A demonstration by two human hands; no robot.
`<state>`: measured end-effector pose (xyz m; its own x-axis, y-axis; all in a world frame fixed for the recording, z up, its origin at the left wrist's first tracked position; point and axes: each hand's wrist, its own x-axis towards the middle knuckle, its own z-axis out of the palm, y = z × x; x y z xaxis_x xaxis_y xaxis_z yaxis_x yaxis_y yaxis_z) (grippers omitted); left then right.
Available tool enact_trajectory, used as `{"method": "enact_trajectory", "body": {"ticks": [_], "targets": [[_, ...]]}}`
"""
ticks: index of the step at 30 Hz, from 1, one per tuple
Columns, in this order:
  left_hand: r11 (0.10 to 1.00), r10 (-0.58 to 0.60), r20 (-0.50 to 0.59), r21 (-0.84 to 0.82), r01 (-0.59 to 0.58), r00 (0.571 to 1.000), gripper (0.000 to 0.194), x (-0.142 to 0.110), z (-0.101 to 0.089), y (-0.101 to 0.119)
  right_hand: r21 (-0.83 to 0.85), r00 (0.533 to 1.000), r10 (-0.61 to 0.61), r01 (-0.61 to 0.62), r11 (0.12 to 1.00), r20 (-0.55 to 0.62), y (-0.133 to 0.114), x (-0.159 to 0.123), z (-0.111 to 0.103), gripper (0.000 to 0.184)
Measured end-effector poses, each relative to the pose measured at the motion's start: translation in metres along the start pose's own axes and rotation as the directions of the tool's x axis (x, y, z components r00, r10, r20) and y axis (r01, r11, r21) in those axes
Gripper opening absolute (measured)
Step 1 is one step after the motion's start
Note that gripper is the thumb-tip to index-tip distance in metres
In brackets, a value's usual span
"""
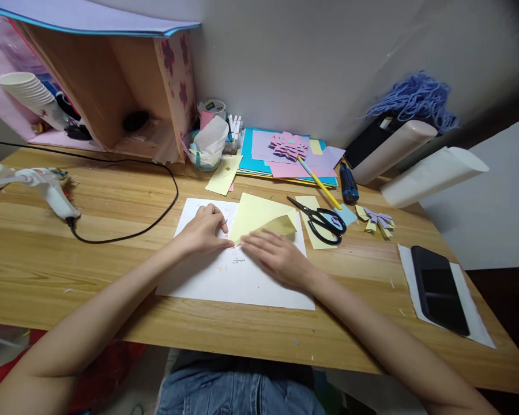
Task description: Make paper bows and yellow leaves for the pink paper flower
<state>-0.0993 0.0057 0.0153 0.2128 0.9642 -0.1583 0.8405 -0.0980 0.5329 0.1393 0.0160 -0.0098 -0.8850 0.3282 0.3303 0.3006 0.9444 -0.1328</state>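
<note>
One yellow paper lies on a white sheet at the middle of the table, its near right part raised in a darker flap. Both hands touch its near edge, just beside each other: the left hand sets its thumb at the near left corner, with thumb and forefinger apart, and the right hand is spread with its fingers along the near side of the flap. Just right, black scissors rest partly on a yellow strip, their blades pointing far left. Beyond them, a yellow stick slants near a pink paper flower, which lies on stacked colored paper. Far to the left is a white glue gun; at the right, a dark phone lies on white paper.
</note>
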Motion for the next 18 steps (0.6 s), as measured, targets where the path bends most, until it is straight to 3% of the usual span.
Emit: {"method": "enact_trajectory", "body": {"ticks": [5, 14, 18], "targets": [[1.000, 0.024, -0.024, 0.006, -0.023, 0.999, 0.032, 0.000, 0.002, -0.003, 0.163, 0.994, -0.028, 0.010, 0.987, 0.109, -0.015, 0.006, 0.005, 0.045], [1.000, 0.001, -0.018, -0.017, -0.001, 1.000, 0.034, 0.000, 0.001, -0.002, 0.292, 0.962, -0.022, -0.061, 0.954, 0.272, -0.002, 0.001, 0.001, 0.052], [1.000, -0.008, -0.014, -0.020, 0.008, 1.000, 0.035, 0.000, 0.001, -0.001, 0.296, 0.957, 0.023, -0.112, 0.949, 0.290, 0.005, -0.008, -0.004, 0.051]]}}
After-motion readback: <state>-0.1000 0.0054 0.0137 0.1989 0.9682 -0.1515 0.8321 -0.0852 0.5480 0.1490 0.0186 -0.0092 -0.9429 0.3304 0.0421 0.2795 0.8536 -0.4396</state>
